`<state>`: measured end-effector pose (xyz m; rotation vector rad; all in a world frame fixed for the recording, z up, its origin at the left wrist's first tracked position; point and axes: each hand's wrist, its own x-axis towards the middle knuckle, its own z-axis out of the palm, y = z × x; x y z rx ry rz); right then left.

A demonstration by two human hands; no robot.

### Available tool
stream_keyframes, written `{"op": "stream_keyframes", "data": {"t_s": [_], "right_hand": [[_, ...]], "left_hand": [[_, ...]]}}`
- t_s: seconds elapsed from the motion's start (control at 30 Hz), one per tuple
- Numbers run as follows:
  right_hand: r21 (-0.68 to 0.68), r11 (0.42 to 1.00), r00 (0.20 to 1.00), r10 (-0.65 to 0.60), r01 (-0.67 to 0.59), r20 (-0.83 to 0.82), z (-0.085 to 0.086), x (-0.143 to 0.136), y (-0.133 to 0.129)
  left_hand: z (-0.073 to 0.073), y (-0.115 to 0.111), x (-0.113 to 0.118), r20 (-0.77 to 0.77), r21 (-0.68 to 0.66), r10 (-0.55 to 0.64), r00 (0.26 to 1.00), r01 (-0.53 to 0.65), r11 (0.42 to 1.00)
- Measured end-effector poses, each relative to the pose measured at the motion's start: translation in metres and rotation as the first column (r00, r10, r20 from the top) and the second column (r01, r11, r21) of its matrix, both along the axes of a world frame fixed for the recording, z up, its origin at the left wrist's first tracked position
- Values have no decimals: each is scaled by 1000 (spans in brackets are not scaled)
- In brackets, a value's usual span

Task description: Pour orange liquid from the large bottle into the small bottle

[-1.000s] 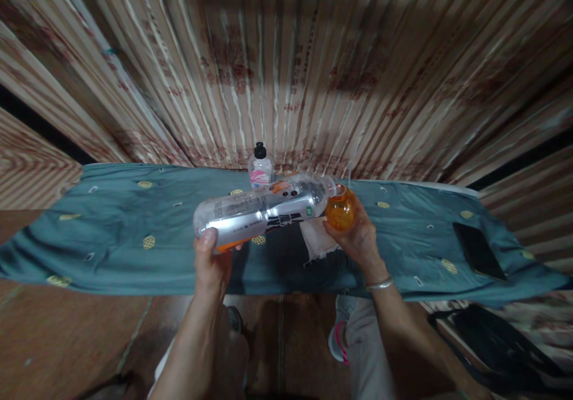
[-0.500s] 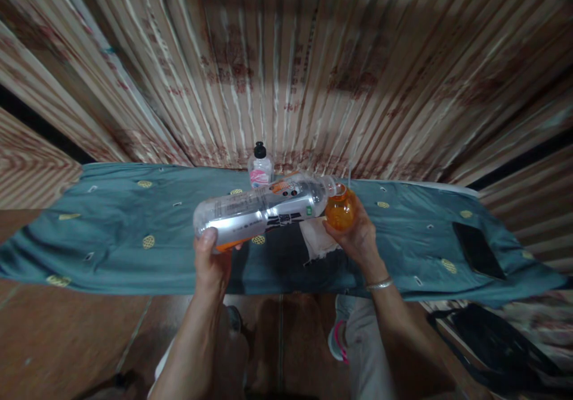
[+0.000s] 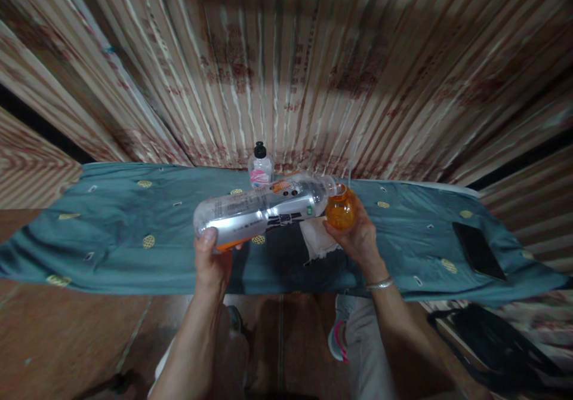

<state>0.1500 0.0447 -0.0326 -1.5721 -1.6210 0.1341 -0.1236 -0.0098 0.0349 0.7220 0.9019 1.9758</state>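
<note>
My left hand (image 3: 212,262) is wrapped round the base end of a large clear plastic bottle (image 3: 255,216) with a silver and orange label. The bottle lies nearly level in the air, its uncapped neck pointing right. My right hand (image 3: 358,233) grips a small round orange see-through bottle (image 3: 341,210). The big bottle's mouth meets the top of the orange one; whether liquid runs between them I cannot make out. Below them a pale crumpled cloth or tissue (image 3: 319,237) lies on the teal cover.
Behind the big bottle stands a clear bottle with a black cap and pink label (image 3: 260,164). A dark phone-like slab (image 3: 478,251) lies at the right on the teal cloth (image 3: 116,227). Pleated curtains (image 3: 277,77) hang behind. A black bag (image 3: 496,346) sits at lower right.
</note>
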Motion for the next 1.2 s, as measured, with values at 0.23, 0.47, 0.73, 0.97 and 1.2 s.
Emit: {"op": "stream_keyframes", "data": {"t_s": [0.23, 0.47, 0.73, 0.97, 1.2], "right_hand": [[32, 999, 999, 3, -4, 38, -2, 2, 0], [32, 999, 999, 5, -6, 44, 0, 1, 0], [48, 999, 999, -7, 5, 42, -3, 2, 1], [50, 999, 999, -14, 12, 50, -4, 2, 2], [48, 999, 999, -22, 20, 42, -3, 2, 1]], "left_hand": [[1, 0, 0, -13, 1, -8, 1000, 8, 1000], [2, 1, 0, -6, -8, 7, 1000, -7, 1000], [0, 1, 0, -1, -2, -1, 1000, 1, 1000], [1, 1, 1, 0, -1, -4, 1000, 4, 1000], [-1, 2, 1, 4, -12, 2, 1000, -2, 1000]]}}
